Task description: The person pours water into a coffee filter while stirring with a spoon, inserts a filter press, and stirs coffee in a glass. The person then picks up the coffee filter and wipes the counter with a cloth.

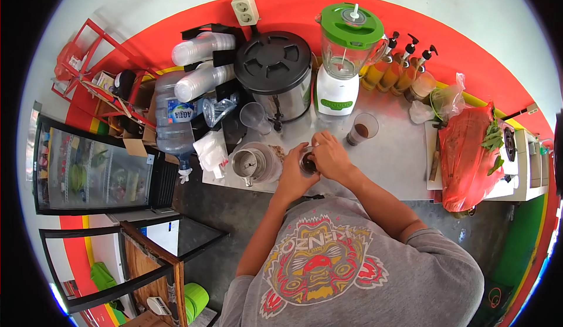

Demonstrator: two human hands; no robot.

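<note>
Close to the counter's front edge, my left hand (292, 175) wraps around a small clear container (307, 163) with dark contents. My right hand (330, 156) is over its rim, fingers bent together and pointing down into it; whatever they pinch is hidden. To the right of my hands stands a clear cup (362, 129) with some dark brown liquid in it. A metal strainer or cup with a handle (247, 164) rests on a clear round tub at my left. Behind that tub is a clear plastic cup (255, 117).
A steel drink dispenser (274, 72) and a green-lidded blender (339, 86) stand at the back. Several pump bottles (392, 73) line the wall. A red plastic bag (469, 157) lies right; a large water bottle (174, 119) and stacked cups (202, 48) are left.
</note>
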